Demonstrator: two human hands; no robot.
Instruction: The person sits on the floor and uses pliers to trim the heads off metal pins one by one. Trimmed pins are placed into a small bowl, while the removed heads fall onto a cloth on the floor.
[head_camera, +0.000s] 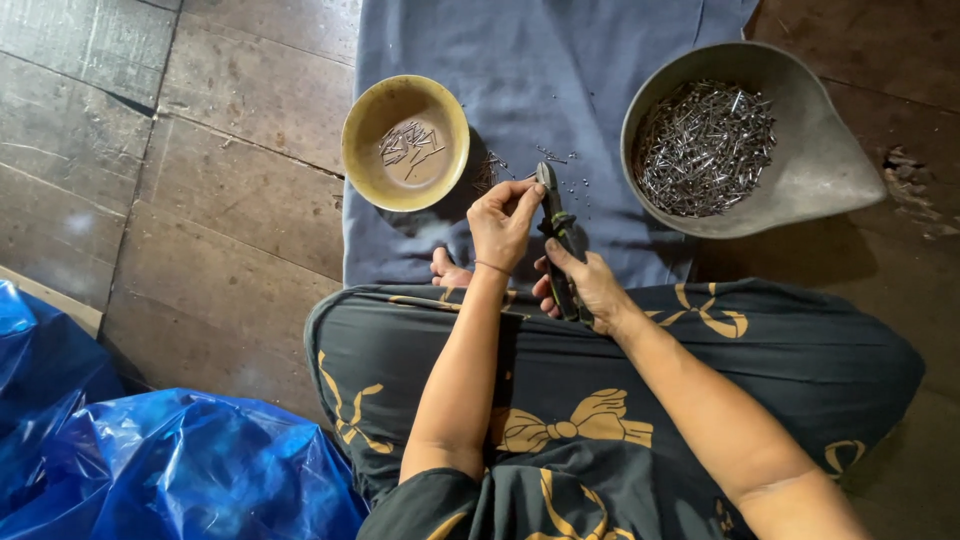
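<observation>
Landmark: blue cloth (560, 90), spread on the wood floor (200, 200) in front of the seated person, probably to catch strays so bits don't drop into the plank gaps. Blue plastic bag (170, 460) sits well off the cloth's near-left corner, out of the work zone. Dark skirt (600, 400) with gold bows covers the cloth's near edge; toes (447, 270) poke out there. Grey metal pan (760, 140) overlaps the cloth's right edge, piled with nails (705, 150), on the tool-hand side, looks like the feed stock. Yellow bowl (405, 143) overlaps the cloth's left edge, holding only a few short pieces (408, 145), likely the output side. Both vessels are within arm's reach, one per side. Hands are close together over the cloth's middle, near its front edge. Right hand (590, 285) is wrapped around the handles of the cutters (555, 235), nose pointing away from the body towards the cloth's centre. Left hand (505, 225) is pinched at the cutter nose, presumably steadying a nail there; too small to confirm. Loose bits (560, 160) are scattered on the cloth just beyond the nose, between bowl and pan.
</observation>
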